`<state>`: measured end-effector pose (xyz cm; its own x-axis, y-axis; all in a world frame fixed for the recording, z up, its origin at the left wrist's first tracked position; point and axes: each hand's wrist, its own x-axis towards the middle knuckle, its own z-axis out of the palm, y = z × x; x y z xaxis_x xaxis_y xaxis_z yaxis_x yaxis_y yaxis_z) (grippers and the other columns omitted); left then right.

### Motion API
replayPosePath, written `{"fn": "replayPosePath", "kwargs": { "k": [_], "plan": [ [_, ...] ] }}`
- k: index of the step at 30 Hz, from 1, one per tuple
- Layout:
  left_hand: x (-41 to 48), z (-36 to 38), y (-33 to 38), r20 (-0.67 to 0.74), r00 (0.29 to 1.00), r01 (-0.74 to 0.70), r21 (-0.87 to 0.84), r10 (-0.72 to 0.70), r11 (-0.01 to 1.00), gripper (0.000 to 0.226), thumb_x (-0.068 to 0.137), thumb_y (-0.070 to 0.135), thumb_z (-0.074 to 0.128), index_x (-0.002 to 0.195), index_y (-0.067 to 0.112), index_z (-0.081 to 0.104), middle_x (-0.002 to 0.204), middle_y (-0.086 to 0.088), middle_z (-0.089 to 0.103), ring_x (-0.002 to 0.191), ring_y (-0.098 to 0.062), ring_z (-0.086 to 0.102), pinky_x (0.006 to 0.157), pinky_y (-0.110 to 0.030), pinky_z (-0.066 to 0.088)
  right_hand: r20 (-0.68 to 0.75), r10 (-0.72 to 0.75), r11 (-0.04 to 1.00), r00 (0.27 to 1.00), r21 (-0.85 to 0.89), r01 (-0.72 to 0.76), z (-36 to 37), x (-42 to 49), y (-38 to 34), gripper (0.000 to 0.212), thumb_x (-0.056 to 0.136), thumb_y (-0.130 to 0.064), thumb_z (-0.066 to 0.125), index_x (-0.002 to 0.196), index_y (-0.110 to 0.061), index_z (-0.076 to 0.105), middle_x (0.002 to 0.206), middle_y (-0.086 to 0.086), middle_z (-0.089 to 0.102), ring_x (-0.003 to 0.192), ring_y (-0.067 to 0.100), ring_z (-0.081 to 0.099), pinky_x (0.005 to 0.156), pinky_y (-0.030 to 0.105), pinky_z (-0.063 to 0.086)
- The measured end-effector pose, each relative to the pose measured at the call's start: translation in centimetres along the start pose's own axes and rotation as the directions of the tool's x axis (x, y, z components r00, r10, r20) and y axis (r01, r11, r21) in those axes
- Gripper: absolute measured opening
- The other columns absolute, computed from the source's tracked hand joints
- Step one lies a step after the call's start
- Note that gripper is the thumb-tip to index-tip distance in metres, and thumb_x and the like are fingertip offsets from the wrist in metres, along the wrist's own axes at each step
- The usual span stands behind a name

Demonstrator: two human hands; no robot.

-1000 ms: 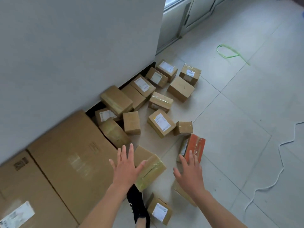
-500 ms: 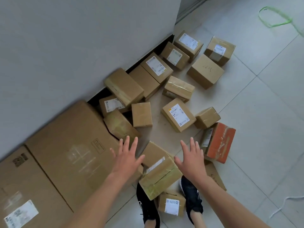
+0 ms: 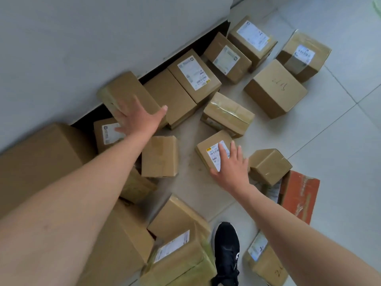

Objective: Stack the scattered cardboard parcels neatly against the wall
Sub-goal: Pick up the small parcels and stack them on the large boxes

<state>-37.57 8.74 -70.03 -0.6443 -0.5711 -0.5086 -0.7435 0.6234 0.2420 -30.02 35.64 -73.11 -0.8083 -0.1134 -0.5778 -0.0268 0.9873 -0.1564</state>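
1. Two bare hands are showing open, fingers straight and spread, neither one curling round anything.
2. The left hand is lying over the near end of a plain cardboard parcel that is sitting against the wall; blur is hiding whether the palm is pressing on it.
3. Under that hand's little-finger edge a white-labelled parcel is resting, and nearer the person, beside the forearm, a small plain parcel is standing on the tiled floor.
4. The right hand is hovering at or on a yellow-marked parcel, its fingertips covering part of the shipping label.
5. Beyond those fingertips a taped parcel is lying; just outside the little finger a small taped box is sitting, and an orange-red box is lying beside the forearm.
6. Several more labelled parcels are lying scattered beyond both hands near the wall's foot.
7. Between the forearms a black shoe is standing on the floor.
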Motion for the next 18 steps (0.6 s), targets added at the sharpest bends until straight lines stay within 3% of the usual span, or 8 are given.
{"fn": "replayPosePath", "kwargs": {
  "k": [3, 6, 9, 12, 18],
  "plan": [
    [4.2, 1.8, 0.8, -0.035, 0.986, 0.164, -0.039, -0.165, 0.986, 0.133, 0.055, 0.097, 0.046, 0.155, 0.026, -0.006, 0.161, -0.016, -0.016, 0.147, -0.040, -0.014, 0.109, -0.074, 0.006, 0.049, 0.049, 0.998, 0.998, -0.038, -0.047, 1.8, 4.1, 2.0, 0.108, 0.080, -0.063, 0.062, 0.155, -0.026, -0.007, 0.163, 0.016, -0.008, 0.148, 0.043, -0.005, 0.112, 0.065, 0.016],
    [6.5, 3.1, 0.5, -0.093, 0.965, 0.249, 0.018, -0.246, 0.968, 0.132, 0.055, 0.098, 0.043, 0.155, 0.028, -0.005, 0.161, -0.017, -0.016, 0.146, -0.042, -0.015, 0.104, -0.076, 0.003, 0.116, 0.095, 0.995, 0.989, -0.030, -0.092, 4.4, 6.0, 3.6, 0.127, 0.069, -0.076, 0.066, 0.152, -0.031, -0.020, 0.162, 0.016, -0.016, 0.147, 0.046, 0.002, 0.109, 0.068, 0.022],
    [6.5, 3.9, 0.1, -0.171, 0.954, 0.257, 0.036, -0.247, 0.966, 0.121, 0.059, 0.097, 0.041, 0.155, 0.035, 0.001, 0.162, -0.016, -0.013, 0.146, -0.043, -0.013, 0.103, -0.077, 0.008, 0.095, 0.123, 0.992, 0.988, -0.015, -0.122, 6.3, 6.0, 4.5, 0.133, 0.063, -0.079, 0.067, 0.149, -0.032, -0.022, 0.161, 0.017, -0.014, 0.142, 0.044, 0.016, 0.104, 0.067, 0.031],
    [5.5, 3.7, -0.7, -0.200, 0.949, 0.256, 0.029, -0.245, 0.966, 0.111, 0.065, 0.092, 0.043, 0.154, 0.037, 0.004, 0.162, -0.016, -0.013, 0.146, -0.045, -0.010, 0.104, -0.075, 0.019, 0.083, 0.138, 0.990, 0.987, -0.003, -0.139, 7.2, 5.5, 4.4, 0.141, 0.054, -0.078, 0.072, 0.148, -0.033, -0.022, 0.158, 0.017, -0.016, 0.140, 0.043, 0.014, 0.101, 0.070, 0.029],
    [2.2, -0.2, -0.2, -0.259, 0.953, 0.161, -0.001, -0.156, 0.987, 0.103, 0.070, 0.084, 0.047, 0.154, 0.034, 0.013, 0.163, -0.016, 0.000, 0.146, -0.044, 0.007, 0.105, -0.068, 0.025, 0.041, 0.188, 0.982, 0.981, -0.006, -0.188, 4.8, 2.9, 1.1, 0.134, 0.052, -0.071, 0.069, 0.148, -0.033, -0.016, 0.152, 0.024, 0.005, 0.130, 0.046, 0.026, 0.095, 0.061, 0.034]
  ]
}}
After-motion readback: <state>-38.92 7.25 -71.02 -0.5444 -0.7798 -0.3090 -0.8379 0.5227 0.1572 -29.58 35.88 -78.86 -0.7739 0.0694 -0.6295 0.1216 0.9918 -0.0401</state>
